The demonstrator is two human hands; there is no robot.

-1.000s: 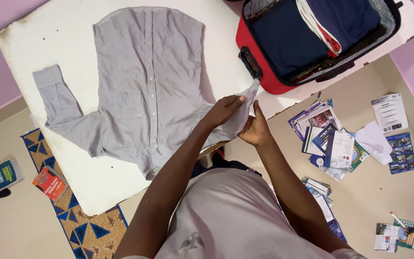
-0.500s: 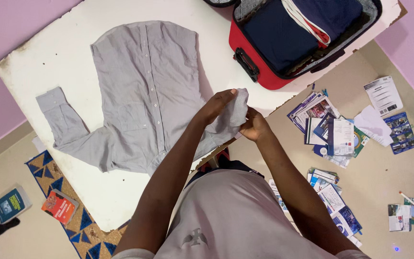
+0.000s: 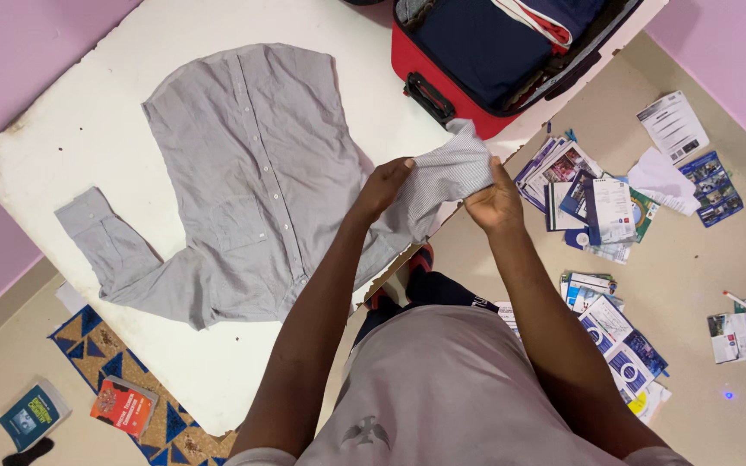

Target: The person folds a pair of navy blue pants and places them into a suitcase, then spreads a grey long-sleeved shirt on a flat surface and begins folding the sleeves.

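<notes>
**Hands stretch a shirt sleeve**

Left hand (image 3: 383, 185) and right hand (image 3: 496, 203) each pinch the right-side sleeve (image 3: 446, 173) of a grey button-up shirt (image 3: 252, 173), holding it taut above the worktop (image 3: 71, 121) edge. Its body lies flat, front up, left sleeve bent, near a red suitcase (image 3: 442, 82).

Single head view, looked steeply down from above; table (image 3: 71, 129) close below, floor (image 3: 718, 259) further off at right.

both hands (image 3: 442, 185) gripping grey shirt sleeve (image 3: 451, 170)
</notes>
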